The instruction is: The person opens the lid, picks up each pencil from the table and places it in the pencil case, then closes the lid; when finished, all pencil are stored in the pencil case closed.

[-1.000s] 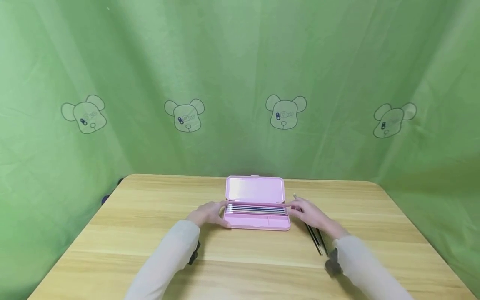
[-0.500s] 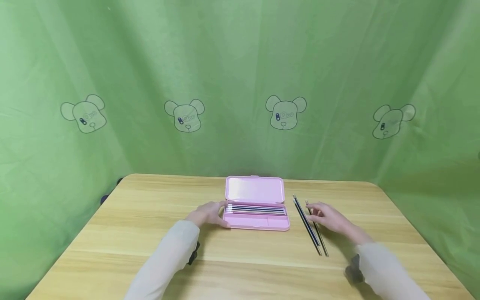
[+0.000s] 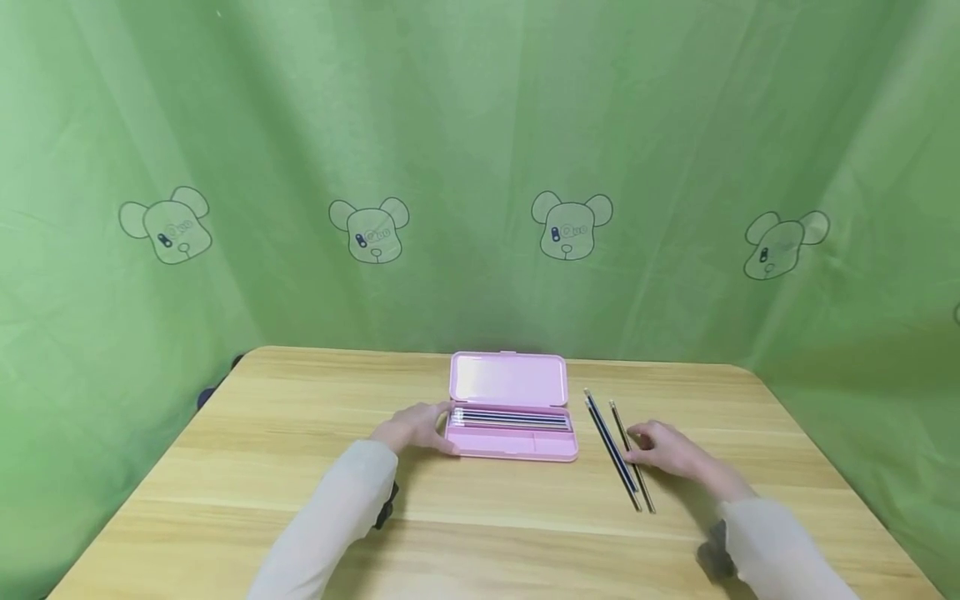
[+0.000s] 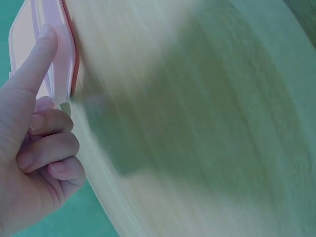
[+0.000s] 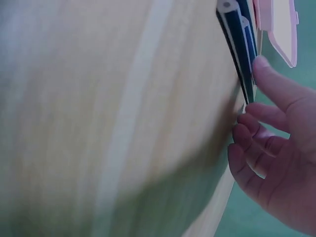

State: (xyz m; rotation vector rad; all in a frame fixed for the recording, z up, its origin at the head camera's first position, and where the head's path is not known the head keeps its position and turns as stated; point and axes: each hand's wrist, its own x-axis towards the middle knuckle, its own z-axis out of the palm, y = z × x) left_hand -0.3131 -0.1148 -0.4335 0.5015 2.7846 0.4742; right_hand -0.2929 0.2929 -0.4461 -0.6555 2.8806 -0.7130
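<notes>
In the head view a pink pencil case (image 3: 512,443) lies with its lid (image 3: 510,379) raised at the back. Several striped pencils (image 3: 513,418) fill its rear compartment. My left hand (image 3: 416,425) grips the case's left end; in the left wrist view the thumb (image 4: 42,52) lies over its edge and the other fingers curl below. To the right of the case, dark pencils (image 3: 609,442) lie slanted together. My right hand (image 3: 667,450) is at the rightmost pencil (image 3: 643,483), thumb and forefinger spread along it. In the right wrist view the thumb tip (image 5: 261,64) touches or nearly touches a pencil (image 5: 234,39).
The case's front compartments show no contents. A wooden table (image 3: 480,533) carries everything, with green curtain (image 3: 480,283) printed with bear heads behind and at both sides. A dark object (image 3: 206,397) shows beyond the table's left edge.
My right hand has left the case's right end, moved right to the rightmost pencil, then slid slightly down along it. My left hand has stayed on the case.
</notes>
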